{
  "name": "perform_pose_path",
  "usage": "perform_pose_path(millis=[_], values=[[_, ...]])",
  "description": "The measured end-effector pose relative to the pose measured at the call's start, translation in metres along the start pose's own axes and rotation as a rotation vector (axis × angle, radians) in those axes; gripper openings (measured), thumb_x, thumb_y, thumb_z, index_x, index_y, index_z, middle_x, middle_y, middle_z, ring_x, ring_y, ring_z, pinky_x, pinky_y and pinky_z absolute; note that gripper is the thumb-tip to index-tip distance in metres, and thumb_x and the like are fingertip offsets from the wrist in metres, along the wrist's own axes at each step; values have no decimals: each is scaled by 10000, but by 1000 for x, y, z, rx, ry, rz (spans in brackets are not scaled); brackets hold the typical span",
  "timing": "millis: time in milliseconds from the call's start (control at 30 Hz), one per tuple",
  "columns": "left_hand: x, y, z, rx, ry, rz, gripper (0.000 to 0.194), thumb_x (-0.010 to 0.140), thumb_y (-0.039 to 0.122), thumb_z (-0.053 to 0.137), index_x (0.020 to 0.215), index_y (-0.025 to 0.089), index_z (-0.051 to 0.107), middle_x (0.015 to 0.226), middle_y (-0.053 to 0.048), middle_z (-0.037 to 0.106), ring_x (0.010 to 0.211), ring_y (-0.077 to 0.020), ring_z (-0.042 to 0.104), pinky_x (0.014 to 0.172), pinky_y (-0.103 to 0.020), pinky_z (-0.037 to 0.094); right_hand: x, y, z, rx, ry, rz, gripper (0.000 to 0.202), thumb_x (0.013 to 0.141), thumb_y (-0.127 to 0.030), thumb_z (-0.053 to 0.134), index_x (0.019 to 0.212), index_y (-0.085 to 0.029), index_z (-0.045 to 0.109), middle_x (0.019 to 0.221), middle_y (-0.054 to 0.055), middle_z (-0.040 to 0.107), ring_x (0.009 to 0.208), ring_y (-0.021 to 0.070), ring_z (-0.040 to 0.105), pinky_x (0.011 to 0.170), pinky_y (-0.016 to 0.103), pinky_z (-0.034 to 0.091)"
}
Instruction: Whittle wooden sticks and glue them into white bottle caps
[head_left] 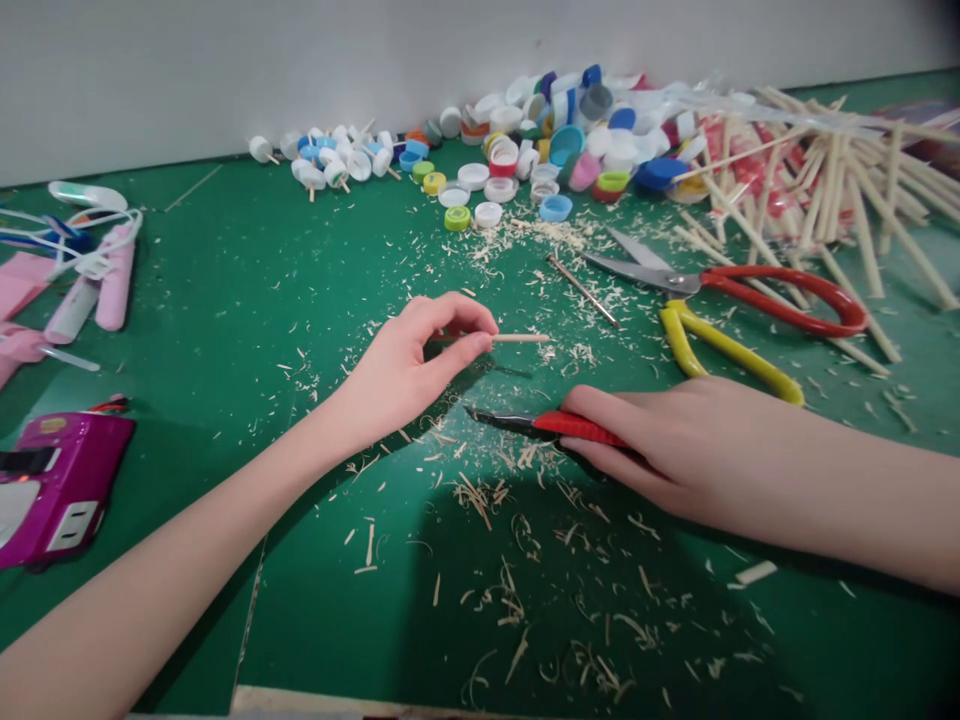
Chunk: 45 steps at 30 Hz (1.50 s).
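Between thumb and fingers, my left hand (439,350) pinches a thin wooden stick (525,338), its free end pointing right just above the green table. My right hand (667,430) is wrapped round the red handle of a utility knife (536,425). The dark blade points left, below the stick and apart from it. Pale wood shavings (480,495) lie scattered under and around both hands. Past the right hand rest open scissors (675,280) with one red and one yellow handle, and a metal nail (581,290) lies beside their blades.
Many bottle caps (495,180) are heaped along the back wall, and a cluster of caps on short sticks (345,155) lies left of them. Wooden sticks (847,190) pile up at the back right. A purple device (71,490) and pink glue-gun-like items (116,275) occupy the left side.
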<state>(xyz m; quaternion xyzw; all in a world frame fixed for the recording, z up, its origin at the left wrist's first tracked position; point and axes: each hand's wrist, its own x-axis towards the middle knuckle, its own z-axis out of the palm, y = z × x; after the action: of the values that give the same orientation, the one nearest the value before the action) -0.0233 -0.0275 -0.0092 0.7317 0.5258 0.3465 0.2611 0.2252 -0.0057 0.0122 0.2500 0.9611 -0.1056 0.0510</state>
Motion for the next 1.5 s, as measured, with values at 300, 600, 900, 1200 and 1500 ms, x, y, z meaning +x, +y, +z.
perform_pose_path(millis=[300, 600, 900, 1200, 1500], values=[[-3, 2, 0, 35, 68, 100, 236, 970, 169, 409, 1104, 206, 600, 1009, -40, 628, 903, -131, 590, 849, -320, 515, -2, 1, 2, -40, 69, -50, 307, 992, -407, 309, 887, -205, 515, 506, -36, 515, 331, 112, 369, 381, 261, 150], [-4, -1, 8, -406, 133, 97, 157, 968, 191, 424, 1111, 254, 403, 1007, -10, 531, 748, -85, 644, 861, -353, 583, 0, -1, 4, -98, 146, -95, 262, 986, -368, 339, 857, -203, 496, 420, -83, 352, 316, 102, 306, 373, 244, 142], [-14, 21, 8, -494, 6, 49, 276, 928, 125, 439, 1165, 265, 421, 891, 17, 543, 856, -131, 695, 965, -394, 566, -2, -1, 3, -96, 150, -76, 295, 985, -377, 306, 837, -211, 499, 435, -67, 365, 347, 109, 292, 405, 257, 139], [-14, 16, 10, -453, -23, 17, 99, 1003, 248, 351, 997, 220, 445, 799, 24, 580, 803, -110, 691, 869, -328, 588, -4, -1, 5, -106, 147, -70, 298, 979, -394, 313, 817, -220, 493, 450, -62, 373, 360, 104, 249, 411, 259, 127], [-14, 16, 12, -401, -39, 66, 138, 1005, 214, 334, 1026, 208, 470, 800, 9, 608, 812, -115, 652, 810, -315, 562, -2, -2, 4, -82, 130, -55, 305, 988, -403, 299, 831, -218, 484, 469, -58, 416, 351, 101, 267, 417, 259, 134]])
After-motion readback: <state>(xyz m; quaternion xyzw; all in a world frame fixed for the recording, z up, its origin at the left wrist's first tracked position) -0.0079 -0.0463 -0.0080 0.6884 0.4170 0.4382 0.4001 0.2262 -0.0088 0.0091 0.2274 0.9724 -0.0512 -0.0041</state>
